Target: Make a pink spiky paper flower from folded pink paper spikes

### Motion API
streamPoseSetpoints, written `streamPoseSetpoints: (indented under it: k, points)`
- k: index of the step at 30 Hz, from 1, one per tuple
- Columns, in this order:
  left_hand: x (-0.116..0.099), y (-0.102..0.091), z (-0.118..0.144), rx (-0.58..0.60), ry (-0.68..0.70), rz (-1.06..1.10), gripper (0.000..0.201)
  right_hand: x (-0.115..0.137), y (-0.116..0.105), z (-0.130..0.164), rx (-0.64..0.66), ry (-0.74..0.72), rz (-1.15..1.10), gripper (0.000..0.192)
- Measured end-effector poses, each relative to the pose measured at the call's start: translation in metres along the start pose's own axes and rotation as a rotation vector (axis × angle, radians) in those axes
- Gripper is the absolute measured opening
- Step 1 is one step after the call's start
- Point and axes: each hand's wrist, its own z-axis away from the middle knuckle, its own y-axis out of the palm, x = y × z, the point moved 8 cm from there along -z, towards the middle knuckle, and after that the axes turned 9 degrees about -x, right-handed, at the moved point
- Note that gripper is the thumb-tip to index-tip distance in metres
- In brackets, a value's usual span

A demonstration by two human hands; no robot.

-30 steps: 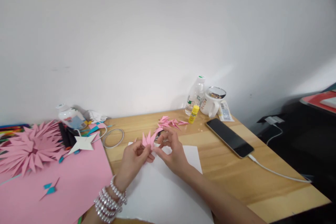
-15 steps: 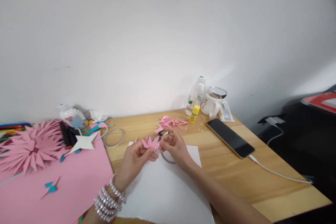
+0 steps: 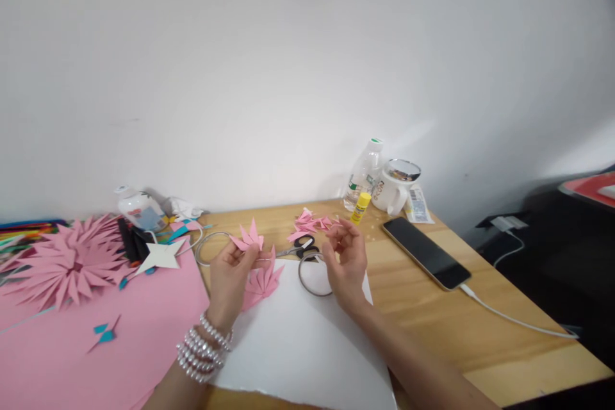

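Fingertips of my left hand (image 3: 229,275) pinch a pink folded paper piece (image 3: 248,240) above the white sheet's (image 3: 307,339) far edge, keeping its points uncrushed, while my right hand (image 3: 346,262) hovers empty, fingers loosely curled.

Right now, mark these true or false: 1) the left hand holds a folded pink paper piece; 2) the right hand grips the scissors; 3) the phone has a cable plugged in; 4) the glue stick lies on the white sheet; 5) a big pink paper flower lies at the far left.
1) True: the left hand pinches a folded pink paper piece.
2) False: the right hand is open and holds nothing; the scissors lie on the table beside it.
3) True: the phone has a white cable attached.
4) False: the glue stick stands by the mug, off the white sheet.
5) True: the pink paper flower lies there.
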Motion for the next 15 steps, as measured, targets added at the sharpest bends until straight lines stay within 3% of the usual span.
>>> streamPoseSetpoints:
  k: [6, 12, 15]
  points:
    - [0.011, -0.002, -0.009, 0.026, -0.046, 0.161, 0.023, -0.001, 0.005, -0.003, 0.027, -0.002, 0.046, 0.035]
    - [0.013, -0.010, -0.013, -0.050, -0.113, 0.267, 0.020, -0.023, 0.031, -0.014, 0.397, 0.027, 0.229, 0.039]
    - [0.011, -0.011, -0.013, -0.059, -0.120, 0.278, 0.019, -0.022, 0.038, -0.021, 0.487, -0.008, 0.244, 0.032]
